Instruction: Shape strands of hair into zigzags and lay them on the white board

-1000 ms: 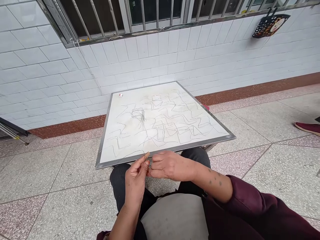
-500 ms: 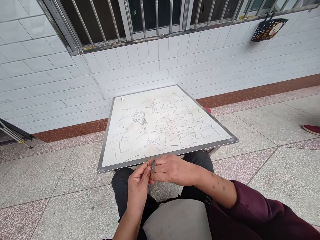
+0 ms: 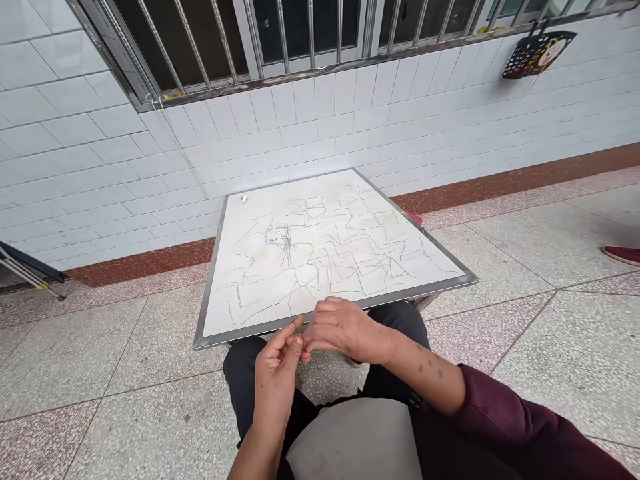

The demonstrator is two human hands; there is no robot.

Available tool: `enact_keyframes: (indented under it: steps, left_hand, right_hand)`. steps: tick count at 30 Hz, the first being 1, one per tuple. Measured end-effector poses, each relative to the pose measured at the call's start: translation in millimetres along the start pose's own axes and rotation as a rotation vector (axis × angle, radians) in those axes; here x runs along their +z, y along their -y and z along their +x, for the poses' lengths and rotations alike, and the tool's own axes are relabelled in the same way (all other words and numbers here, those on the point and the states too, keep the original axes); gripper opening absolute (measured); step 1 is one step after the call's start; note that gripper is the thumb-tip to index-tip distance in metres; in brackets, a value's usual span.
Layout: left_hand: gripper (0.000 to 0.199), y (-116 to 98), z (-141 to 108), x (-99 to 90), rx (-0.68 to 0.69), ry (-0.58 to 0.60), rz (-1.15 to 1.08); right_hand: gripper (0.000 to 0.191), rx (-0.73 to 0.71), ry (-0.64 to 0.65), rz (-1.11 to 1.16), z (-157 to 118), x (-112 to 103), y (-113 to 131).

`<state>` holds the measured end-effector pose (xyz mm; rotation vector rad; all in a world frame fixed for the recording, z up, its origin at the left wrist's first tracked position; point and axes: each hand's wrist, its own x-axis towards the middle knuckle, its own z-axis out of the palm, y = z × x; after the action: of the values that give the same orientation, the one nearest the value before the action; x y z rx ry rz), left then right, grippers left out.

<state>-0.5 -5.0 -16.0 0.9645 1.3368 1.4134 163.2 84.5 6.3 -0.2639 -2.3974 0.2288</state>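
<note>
My left hand (image 3: pixel 276 370), just in front of the table's near edge, pinches a thin dark strand (image 3: pixel 265 305) between thumb and fingers. The strand has a sharp bend and arches over the near part of the white tabletop (image 3: pixel 260 277). Against the left fingertips, my right hand (image 3: pixel 343 330) is closed, its thumb and fingers pressed together; what lies in that pinch is hidden. Several more bent, thin dark strands (image 3: pixel 345 255) lie spread across the tabletop. A denser tangle of them (image 3: pixel 280 235) sits left of the middle.
The grey-edged table stands against a white tiled wall (image 3: pixel 280 150) below a barred window (image 3: pixel 310 33). A small white and red object (image 3: pixel 243 199) lies at its far left corner. A dotted bag (image 3: pixel 537 55) hangs from the bars. At right a person's red shoe (image 3: pixel 623 255) shows.
My right hand has risen slightly and turned at the wrist, its fingers still by the left fingertips. My left hand has barely moved. The strands on the table look unchanged.
</note>
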Motion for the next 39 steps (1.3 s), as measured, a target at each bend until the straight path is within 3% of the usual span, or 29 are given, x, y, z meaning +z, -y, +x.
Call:
enact_keyframes:
  steps: [4, 6, 12, 16, 22, 31, 39]
  left_hand:
    - [0.04, 4, 2, -3.1, -0.009, -0.061, -0.083]
    - [0.04, 5, 3, -3.7, -0.013, -0.087, -0.102]
    - [0.042, 2, 2, -1.0, -0.013, -0.08, -0.038]
    - [0.042, -3, 0, 2.3, -0.025, -0.091, -0.027]
    - [0.049, -11, -3, 8.5, -0.083, 0.002, -0.149]
    - [0.062, -13, -5, 12.2, -0.136, 0.123, -0.216]
    - [0.067, -15, -9, 6.9, -0.211, 0.144, -0.269]
  right_hand:
    - [0.043, 0.332, -0.213, 0.328, -9, 13, -2]
    - [0.038, 0.439, -0.247, 0.532, -14, 21, -2]
    - [0.023, 0.505, -0.243, 1.026, -16, 33, 3]
    - [0.014, 0.572, -0.251, 1.157, -15, 34, 6]
    - [0.02, 0.804, -0.366, 1.326, -15, 39, 7]
    - [0.021, 0.866, -0.402, 1.454, -18, 41, 8]
    - [0.019, 0.777, -0.402, 1.57, -25, 44, 3]
